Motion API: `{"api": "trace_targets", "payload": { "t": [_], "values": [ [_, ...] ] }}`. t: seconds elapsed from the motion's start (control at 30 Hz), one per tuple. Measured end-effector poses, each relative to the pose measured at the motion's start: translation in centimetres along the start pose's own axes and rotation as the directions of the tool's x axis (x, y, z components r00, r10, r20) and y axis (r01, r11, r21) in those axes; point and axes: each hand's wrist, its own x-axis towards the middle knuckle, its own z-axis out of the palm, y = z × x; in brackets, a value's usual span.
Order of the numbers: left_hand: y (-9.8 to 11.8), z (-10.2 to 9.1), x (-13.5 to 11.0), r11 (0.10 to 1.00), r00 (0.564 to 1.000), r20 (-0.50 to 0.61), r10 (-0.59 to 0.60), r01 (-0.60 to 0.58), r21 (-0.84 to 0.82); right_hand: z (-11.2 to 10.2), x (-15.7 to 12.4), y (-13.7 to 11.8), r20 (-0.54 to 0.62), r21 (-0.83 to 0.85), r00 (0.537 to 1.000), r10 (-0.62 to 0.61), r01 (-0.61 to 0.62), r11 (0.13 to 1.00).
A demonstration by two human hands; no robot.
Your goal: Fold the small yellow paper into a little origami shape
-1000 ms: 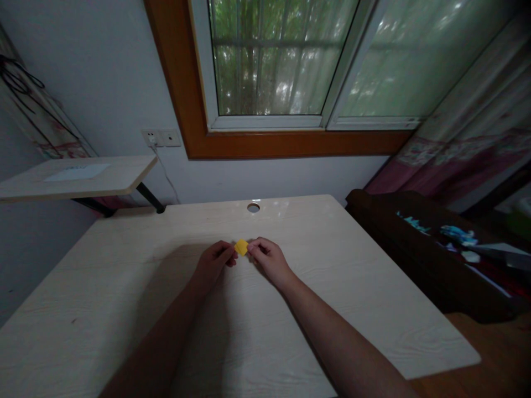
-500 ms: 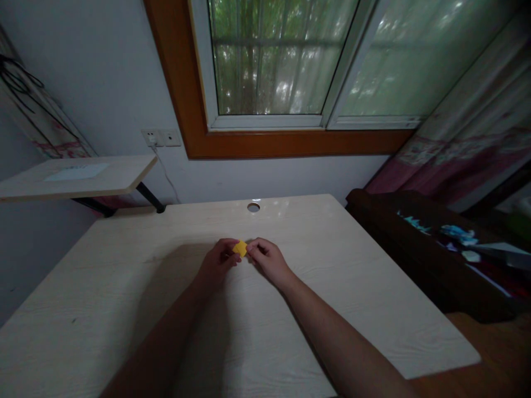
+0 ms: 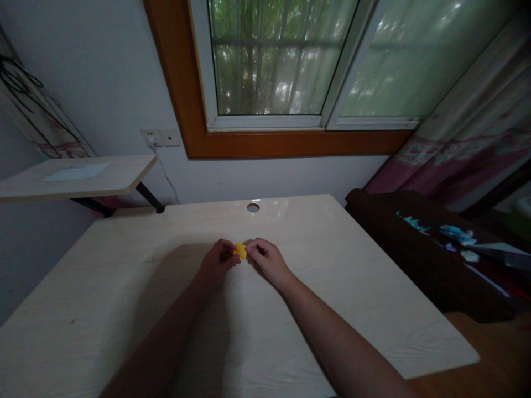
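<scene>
The yellow piece [image 3: 241, 251] is on the near side of the round hole [image 3: 253, 207] in the worktop [image 3: 352, 309], a little to the left of it, and sits directly between the two hands. From the left hand [image 3: 216, 260] it lies to the right; from the right hand [image 3: 266, 258] it lies to the left. Neither is nearer, since both touch it. The left hand holds its left side, thumb below and finger above, with a small gap behind the fingertips. The right hand pinches its right edge, thumb against a bent finger. The piece has no clear long axis; it is small, flat-looking and angular, a matte, bright yellow that reads as paper, though the material cannot be told for sure. Whether it rests on the surface or is lifted just off it is also unclear.

The worktop is pale, with a faint wood grain and a rounded corner to the near right of the hole. Beyond the hole runs a smooth orange-brown wooden window frame [image 3: 290, 145]. Left of the hole, a raised pale shelf [image 3: 124, 171] on black legs carries a sheet of paper [image 3: 77, 172]; to its right stands dark, glossy wooden furniture [image 3: 385, 243].
</scene>
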Motion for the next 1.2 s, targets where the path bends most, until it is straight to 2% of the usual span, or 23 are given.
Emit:
{"api": "trace_targets", "payload": {
  "t": [0.27, 0.43, 0.57, 0.67, 0.9, 1.2],
  "values": [
    [0.5, 0.0, -0.1, 1.000, 1.000, 0.005, -0.010, 0.010, 0.023, 0.1, -0.1, 0.0, -0.018, -0.006, 0.999, -0.033, 0.033, 0.999],
    [0.1, 0.0, 0.1, 1.000, 1.000, -0.022, 0.002, -0.001, 0.029, 0.1, -0.1, -0.3, -0.106, -0.114, 0.977, -0.186, 0.174, 0.978],
    [-0.2, -0.1, 0.3, 0.999, 0.999, -0.050, -0.006, 0.008, 0.042, 0.0, -0.3, -0.6, -0.006, -0.237, 0.951, -0.309, 0.298, 0.925],
    [-0.2, -0.1, 0.3, 0.999, 0.999, -0.042, -0.009, 0.011, 0.049, 0.0, -0.3, -0.5, 0.058, -0.247, 0.948, -0.312, 0.316, 0.916],
    [0.1, -0.3, 0.2, 0.992, 0.999, -0.051, 0.015, -0.009, 0.122, 0.3, -0.1, 0.1, 0.115, -0.232, 0.945, -0.305, 0.324, 0.917],
    [0.8, -0.1, 0.2, 0.970, 0.998, -0.031, 0.049, -0.041, 0.239, 0.5, -0.1, 0.1, 0.125, -0.277, 0.958, -0.259, 0.284, 0.918]
  ]
}}
